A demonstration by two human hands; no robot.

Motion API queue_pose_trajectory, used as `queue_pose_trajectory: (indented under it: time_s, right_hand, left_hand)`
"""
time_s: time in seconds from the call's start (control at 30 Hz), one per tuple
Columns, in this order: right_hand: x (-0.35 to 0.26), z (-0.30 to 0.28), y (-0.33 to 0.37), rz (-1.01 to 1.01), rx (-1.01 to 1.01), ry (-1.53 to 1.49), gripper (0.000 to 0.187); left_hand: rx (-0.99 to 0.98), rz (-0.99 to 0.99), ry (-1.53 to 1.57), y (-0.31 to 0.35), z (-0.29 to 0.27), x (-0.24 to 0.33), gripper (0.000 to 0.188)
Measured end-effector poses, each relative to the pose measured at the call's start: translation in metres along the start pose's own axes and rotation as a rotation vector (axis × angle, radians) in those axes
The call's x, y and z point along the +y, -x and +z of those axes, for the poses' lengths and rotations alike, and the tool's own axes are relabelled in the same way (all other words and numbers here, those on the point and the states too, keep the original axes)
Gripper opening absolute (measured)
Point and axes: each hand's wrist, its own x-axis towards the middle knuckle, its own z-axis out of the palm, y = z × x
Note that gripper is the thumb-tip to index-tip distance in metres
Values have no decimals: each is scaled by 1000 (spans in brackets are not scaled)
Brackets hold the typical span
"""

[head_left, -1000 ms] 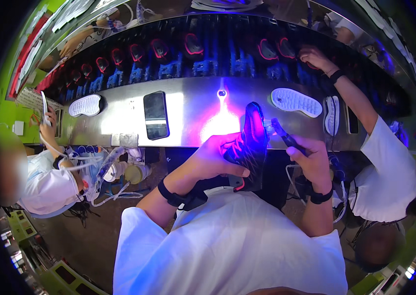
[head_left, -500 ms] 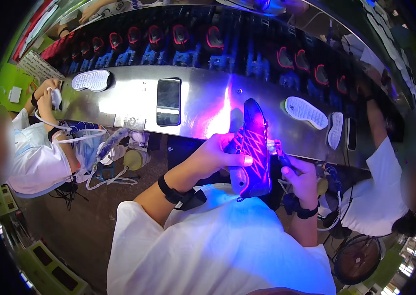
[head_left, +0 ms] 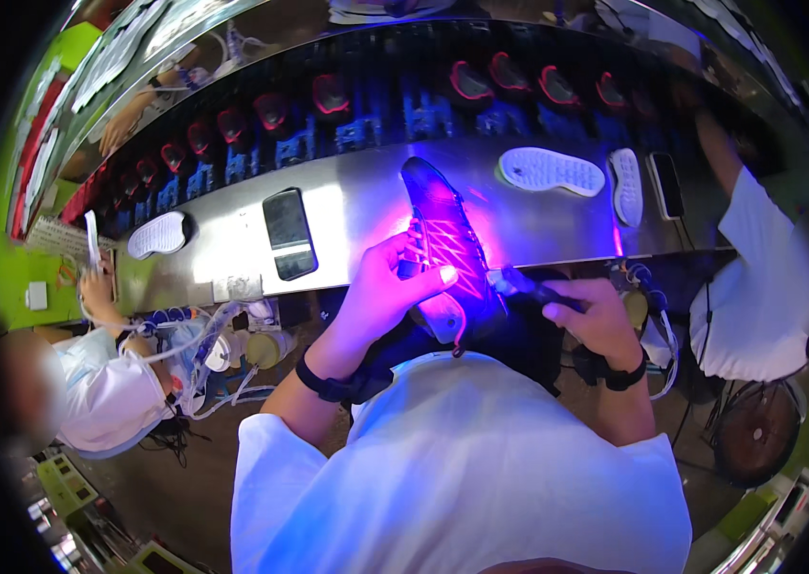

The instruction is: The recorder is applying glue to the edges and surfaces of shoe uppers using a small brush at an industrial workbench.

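A dark shoe upper [head_left: 454, 251] with zigzag laces is lit pink and purple, its toe pointing away and tilted left. My left hand [head_left: 376, 295] grips it from the left, thumb pressed over the laced side. From the right, my right hand [head_left: 599, 320] holds a slim dark-handled tool [head_left: 540, 289]. The tool's pale tip is at the shoe's right side, low near the sole edge; whether it touches cannot be made out. The tool's exact kind does not show.
Across the metal table [head_left: 358, 212] lie a phone [head_left: 291, 232], white soles [head_left: 553, 172] and another phone [head_left: 665, 186]. Behind runs a dark rack with red-edged shoe parts [head_left: 334, 94]. One person [head_left: 108, 392] sits left, another [head_left: 758, 297] right, near a round fan [head_left: 756, 435].
The view has turned, shifting the table things. The shoe's toe now leans farther left and away, and the tool lies flatter, still by the shoe's right side. Both hands keep their holds.
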Motion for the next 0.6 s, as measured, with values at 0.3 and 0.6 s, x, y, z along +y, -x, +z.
queue_pose_trajectory:
  time_s: [0.3,0.6]
  right_hand:
    - [19,-25,15,-6,24,-38,30]
    - [13,-21,19,-17,161,208,33]
  left_hand:
    - [90,-53,17,-22,29,-3,35]
    - [158,-173,291,-17,40,7,30]
